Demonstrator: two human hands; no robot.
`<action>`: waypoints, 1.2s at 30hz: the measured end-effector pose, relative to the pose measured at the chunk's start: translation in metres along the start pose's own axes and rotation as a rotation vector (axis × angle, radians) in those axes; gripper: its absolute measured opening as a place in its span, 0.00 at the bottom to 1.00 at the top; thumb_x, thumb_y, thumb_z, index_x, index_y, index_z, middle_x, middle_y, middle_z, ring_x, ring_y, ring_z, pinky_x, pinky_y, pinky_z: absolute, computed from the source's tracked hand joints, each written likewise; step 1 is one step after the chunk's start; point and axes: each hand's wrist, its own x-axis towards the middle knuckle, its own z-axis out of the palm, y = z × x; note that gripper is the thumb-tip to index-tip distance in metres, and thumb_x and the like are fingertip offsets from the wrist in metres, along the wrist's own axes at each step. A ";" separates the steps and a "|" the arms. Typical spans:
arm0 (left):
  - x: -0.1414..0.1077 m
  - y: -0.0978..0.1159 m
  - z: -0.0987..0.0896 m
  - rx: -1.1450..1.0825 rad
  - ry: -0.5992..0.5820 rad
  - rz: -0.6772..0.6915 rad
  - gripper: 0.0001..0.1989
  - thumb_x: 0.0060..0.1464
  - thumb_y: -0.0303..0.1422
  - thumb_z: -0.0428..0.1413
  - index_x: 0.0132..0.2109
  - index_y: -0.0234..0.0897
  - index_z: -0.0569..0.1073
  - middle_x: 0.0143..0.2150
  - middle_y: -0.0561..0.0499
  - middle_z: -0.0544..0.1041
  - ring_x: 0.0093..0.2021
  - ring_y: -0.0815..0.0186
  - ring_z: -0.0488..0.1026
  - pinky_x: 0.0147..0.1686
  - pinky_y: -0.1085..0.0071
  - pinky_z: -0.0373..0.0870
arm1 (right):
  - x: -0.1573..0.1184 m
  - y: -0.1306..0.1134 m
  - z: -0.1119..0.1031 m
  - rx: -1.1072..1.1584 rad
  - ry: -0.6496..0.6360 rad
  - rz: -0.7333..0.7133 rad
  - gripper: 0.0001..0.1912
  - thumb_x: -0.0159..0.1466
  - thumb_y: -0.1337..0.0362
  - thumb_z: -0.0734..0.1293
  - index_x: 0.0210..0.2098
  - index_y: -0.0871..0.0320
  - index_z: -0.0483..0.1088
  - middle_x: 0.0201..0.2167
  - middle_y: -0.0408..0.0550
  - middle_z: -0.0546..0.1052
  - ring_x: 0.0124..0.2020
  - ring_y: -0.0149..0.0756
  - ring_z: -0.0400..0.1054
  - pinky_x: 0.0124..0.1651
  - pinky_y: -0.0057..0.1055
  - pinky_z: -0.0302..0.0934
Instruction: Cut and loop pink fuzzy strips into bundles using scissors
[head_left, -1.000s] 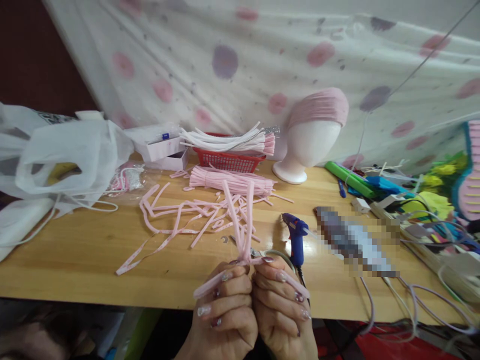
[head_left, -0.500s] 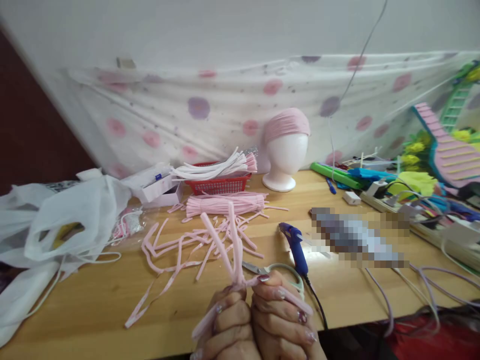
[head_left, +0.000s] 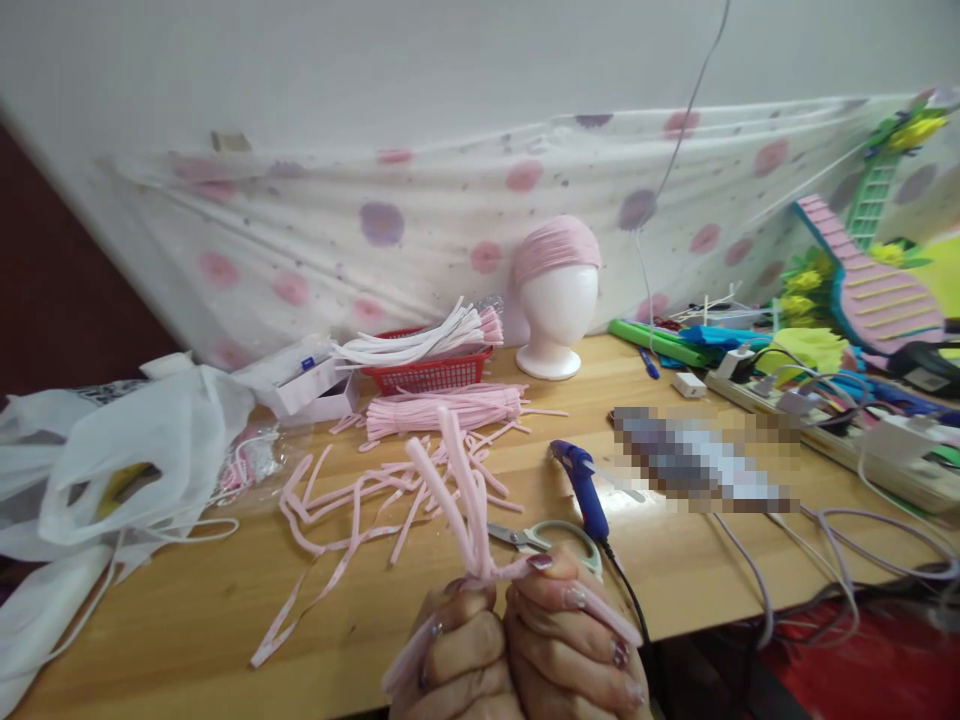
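At the front edge of the table, my left hand (head_left: 461,655) is closed round several fuzzy pink chenille stems (head_left: 466,500). Two of their ends rise above the fists, and another end sticks out at the lower left. My right hand (head_left: 574,640) sits against the left one and pinches a stem that runs sideways from the joint, its tail pointing lower right. The crossing of the stems is partly hidden by my fingers. Just behind lie scissors (head_left: 555,540) with pale green handles and a blue glue gun (head_left: 583,490).
Loose pink stems (head_left: 352,490) and a pink bundle (head_left: 442,410) lie before a red basket (head_left: 427,375). A white foam head (head_left: 559,305) wears a pink band. Plastic bags (head_left: 142,450) are at left; a power strip (head_left: 832,430) and cables at right.
The view has shifted slightly right, so the background appears further left. The upright stem ends lean a little more to the left. Both hands keep their grip.
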 end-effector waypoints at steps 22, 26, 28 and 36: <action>-0.002 -0.014 0.048 0.343 0.484 0.774 0.23 0.48 0.38 0.72 0.48 0.45 0.72 0.33 0.58 0.78 0.26 0.71 0.76 0.28 0.78 0.72 | -0.004 0.019 0.038 -1.156 0.334 -0.434 0.30 0.62 0.44 0.74 0.17 0.57 0.62 0.17 0.37 0.54 0.22 0.27 0.45 0.24 0.28 0.44; -0.004 -0.015 0.045 0.352 0.442 0.621 0.19 0.48 0.49 0.70 0.32 0.37 0.78 0.22 0.56 0.74 0.19 0.74 0.66 0.18 0.80 0.62 | -0.006 0.015 0.040 -1.247 0.304 -0.353 0.28 0.63 0.42 0.72 0.20 0.58 0.67 0.17 0.38 0.59 0.22 0.29 0.53 0.26 0.27 0.52; -0.004 -0.012 0.043 0.249 0.384 0.557 0.22 0.44 0.51 0.71 0.34 0.35 0.80 0.22 0.55 0.73 0.19 0.73 0.67 0.18 0.79 0.64 | -0.006 0.012 0.034 -1.202 0.320 -0.280 0.29 0.63 0.41 0.71 0.21 0.58 0.67 0.15 0.37 0.61 0.17 0.27 0.54 0.20 0.25 0.50; -0.001 -0.005 0.035 0.311 0.414 0.643 0.10 0.46 0.38 0.70 0.32 0.35 0.84 0.34 0.46 0.82 0.29 0.64 0.76 0.29 0.72 0.73 | -0.001 0.003 0.020 -0.982 0.378 -0.091 0.29 0.57 0.40 0.75 0.22 0.58 0.67 0.11 0.35 0.64 0.09 0.21 0.54 0.12 0.18 0.49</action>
